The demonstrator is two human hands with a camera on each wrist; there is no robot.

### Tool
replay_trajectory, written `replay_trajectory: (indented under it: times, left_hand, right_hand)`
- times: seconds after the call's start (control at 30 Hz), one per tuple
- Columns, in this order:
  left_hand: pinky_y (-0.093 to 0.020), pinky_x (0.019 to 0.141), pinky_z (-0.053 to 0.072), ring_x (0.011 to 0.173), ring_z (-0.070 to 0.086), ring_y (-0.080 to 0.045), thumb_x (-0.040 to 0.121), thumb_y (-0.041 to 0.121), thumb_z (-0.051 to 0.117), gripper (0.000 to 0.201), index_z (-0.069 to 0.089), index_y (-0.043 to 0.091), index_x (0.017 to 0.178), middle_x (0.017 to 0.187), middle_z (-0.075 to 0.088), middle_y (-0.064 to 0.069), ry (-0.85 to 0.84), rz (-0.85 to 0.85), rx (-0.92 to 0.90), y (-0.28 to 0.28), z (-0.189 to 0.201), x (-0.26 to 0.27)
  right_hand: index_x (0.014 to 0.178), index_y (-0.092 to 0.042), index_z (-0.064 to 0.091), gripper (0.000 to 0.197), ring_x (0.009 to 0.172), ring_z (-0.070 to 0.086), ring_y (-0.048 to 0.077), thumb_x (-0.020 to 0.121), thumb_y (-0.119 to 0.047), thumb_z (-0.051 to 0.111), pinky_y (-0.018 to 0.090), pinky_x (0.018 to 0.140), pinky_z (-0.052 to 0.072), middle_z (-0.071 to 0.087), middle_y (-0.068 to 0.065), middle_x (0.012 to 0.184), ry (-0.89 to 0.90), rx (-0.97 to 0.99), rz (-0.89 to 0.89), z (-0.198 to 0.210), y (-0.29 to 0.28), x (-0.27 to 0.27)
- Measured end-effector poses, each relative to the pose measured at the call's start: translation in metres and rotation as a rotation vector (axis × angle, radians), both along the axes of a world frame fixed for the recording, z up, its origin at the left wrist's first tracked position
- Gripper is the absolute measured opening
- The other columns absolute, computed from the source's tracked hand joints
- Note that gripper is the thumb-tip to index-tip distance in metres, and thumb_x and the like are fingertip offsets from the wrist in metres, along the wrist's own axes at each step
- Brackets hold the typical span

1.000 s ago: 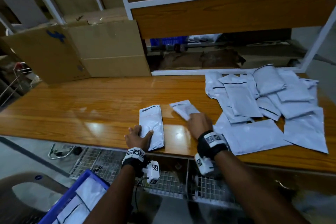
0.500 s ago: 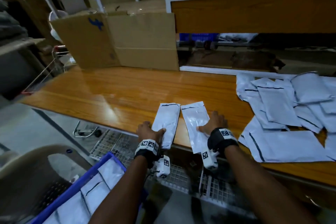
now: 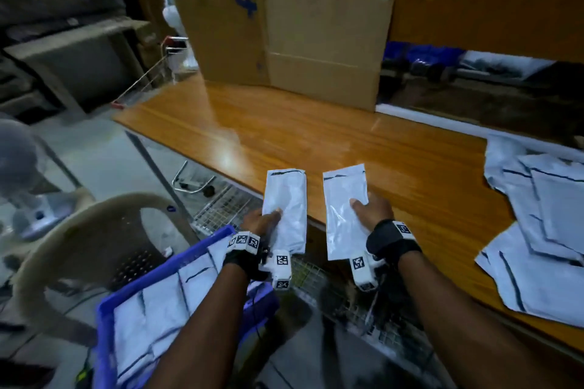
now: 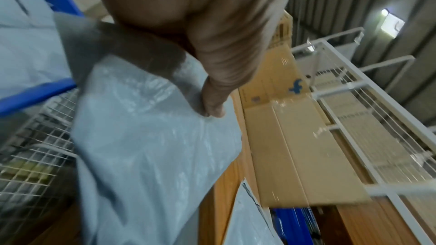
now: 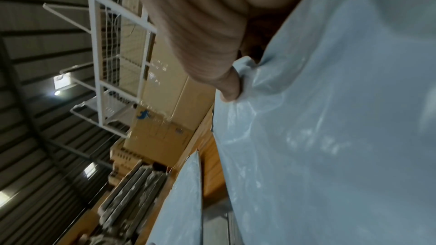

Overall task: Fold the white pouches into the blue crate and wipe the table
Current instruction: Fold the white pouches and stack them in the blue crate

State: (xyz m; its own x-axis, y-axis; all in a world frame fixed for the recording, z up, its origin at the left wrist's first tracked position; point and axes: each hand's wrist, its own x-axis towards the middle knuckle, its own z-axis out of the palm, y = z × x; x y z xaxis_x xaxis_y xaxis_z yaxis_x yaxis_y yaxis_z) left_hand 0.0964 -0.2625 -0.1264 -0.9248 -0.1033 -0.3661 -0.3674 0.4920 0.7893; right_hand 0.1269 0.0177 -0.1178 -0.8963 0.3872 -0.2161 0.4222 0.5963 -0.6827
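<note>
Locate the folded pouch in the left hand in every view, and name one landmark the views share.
Head: left-hand pouch, lower centre, overhanging the table edge.
Left wrist: same pouch, filling the centre, thumb on top.
Right wrist: a pale sliver at bottom centre, probably it.
Shared landmark: cardboard box with blue mark.

- Folded pouches (image 3: 286, 205): thin white plastic film, glossy and crinkled (sheen clearest in the wrist views).
- Table (image 3: 316, 142): varnished wood, smooth, reflective.
- Crate (image 3: 164, 275): blue plastic.
- Box (image 3: 284, 41): matt brown cardboard.
- Rack (image 3: 221, 208): metal wire mesh.
</note>
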Motion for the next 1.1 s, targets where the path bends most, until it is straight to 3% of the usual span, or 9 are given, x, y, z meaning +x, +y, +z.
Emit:
replay_trajectory:
  times: [0.1, 0.2, 0.33, 0.43, 0.53, 0.67, 0.77, 0.87, 1.1]
  left_hand:
    - [-0.031, 0.073, 0.047, 0.096, 0.067, -0.029, 0.09, 0.048, 0.064, 0.051, 0.07, 0.005, 0.117, 0.111, 0.069, -0.016, -0.037, 0.063, -0.009, -0.053, -0.01, 0.009]
    - [-0.038, 0.081, 0.057, 0.097, 0.071, -0.026, 0.065, 0.061, 0.073, 0.07, 0.075, 0.007, 0.11, 0.102, 0.074, -0.014, 0.001, 0.188, 0.014, -0.111, -0.022, 0.024]
    - [-0.027, 0.07, 0.046, 0.088, 0.063, -0.015, 0.085, 0.042, 0.073, 0.036, 0.075, 0.012, 0.105, 0.094, 0.071, -0.003, -0.028, 0.236, -0.084, -0.19, -0.027, 0.049]
    - [-0.039, 0.081, 0.059, 0.092, 0.072, -0.024, 0.06, 0.063, 0.073, 0.065, 0.075, 0.016, 0.105, 0.097, 0.076, -0.005, -0.065, 0.323, -0.097, -0.261, -0.075, 0.056]
    - [-0.028, 0.072, 0.05, 0.086, 0.067, -0.015, 0.078, 0.043, 0.078, 0.038, 0.074, 0.014, 0.103, 0.092, 0.073, -0.002, -0.111, 0.276, -0.169, -0.305, -0.084, 0.074]
    - [-0.024, 0.067, 0.038, 0.084, 0.061, -0.015, 0.085, 0.02, 0.076, 0.02, 0.073, 0.006, 0.099, 0.09, 0.069, -0.005, -0.137, 0.232, -0.201, -0.344, -0.092, 0.093]
    - [-0.024, 0.065, 0.038, 0.079, 0.062, -0.017, 0.081, 0.02, 0.077, 0.007, 0.071, 0.017, 0.083, 0.082, 0.068, -0.006, -0.207, 0.177, -0.273, -0.364, -0.113, 0.101]
    - [-0.028, 0.071, 0.047, 0.087, 0.067, -0.024, 0.082, 0.023, 0.074, 0.006, 0.073, 0.018, 0.083, 0.087, 0.072, -0.009, -0.253, 0.053, -0.365, -0.38, -0.146, 0.108]
    - [-0.038, 0.08, 0.053, 0.096, 0.066, -0.035, 0.088, 0.024, 0.065, 0.012, 0.075, 0.02, 0.094, 0.097, 0.072, -0.016, -0.286, -0.186, -0.57, -0.392, -0.194, 0.121]
  right_hand:
    - [0.126, -0.018, 0.061, 0.04, 0.108, 0.062, 0.032, 0.094, -0.041, 0.055, 0.031, 0.083, 0.047, 0.066, 0.007, 0.125, 0.035, 0.025, 0.143, 0.001, -0.049, -0.015]
    - [0.124, -0.018, 0.063, 0.036, 0.108, 0.061, 0.031, 0.096, -0.038, 0.053, 0.029, 0.078, 0.043, 0.066, 0.006, 0.123, 0.037, 0.014, 0.289, 0.0, -0.105, -0.029]
    - [0.116, -0.02, 0.065, 0.033, 0.103, 0.061, 0.028, 0.095, -0.04, 0.051, 0.03, 0.082, 0.047, 0.067, 0.003, 0.114, -0.009, -0.024, 0.452, -0.011, -0.184, -0.044]
    - [0.11, -0.019, 0.067, 0.034, 0.097, 0.062, 0.028, 0.093, -0.043, 0.051, 0.03, 0.078, 0.047, 0.068, 0.004, 0.106, -0.062, -0.036, 0.542, -0.027, -0.24, -0.05]
    - [0.132, -0.011, 0.059, 0.047, 0.122, 0.055, 0.032, 0.095, -0.04, 0.054, 0.036, 0.1, 0.045, 0.06, 0.011, 0.134, -0.113, 0.034, 0.599, -0.05, -0.287, -0.056]
    - [0.127, -0.008, 0.061, 0.036, 0.118, 0.056, 0.035, 0.097, -0.028, 0.054, 0.034, 0.093, 0.043, 0.062, 0.017, 0.129, -0.161, 0.182, 0.734, -0.075, -0.334, -0.059]
    - [0.118, -0.008, 0.062, 0.03, 0.112, 0.059, 0.036, 0.096, -0.028, 0.056, 0.035, 0.088, 0.045, 0.063, 0.02, 0.122, -0.193, 0.299, 0.77, -0.1, -0.352, -0.06]
    - [0.101, -0.011, 0.06, 0.017, 0.098, 0.063, 0.04, 0.092, -0.026, 0.058, 0.039, 0.079, 0.05, 0.066, 0.022, 0.104, -0.214, 0.387, 0.842, -0.13, -0.365, -0.059]
    - [0.113, -0.018, 0.061, 0.024, 0.109, 0.06, 0.036, 0.092, -0.023, 0.05, 0.038, 0.089, 0.045, 0.066, 0.015, 0.114, -0.289, 0.661, 1.174, -0.177, -0.379, -0.044]
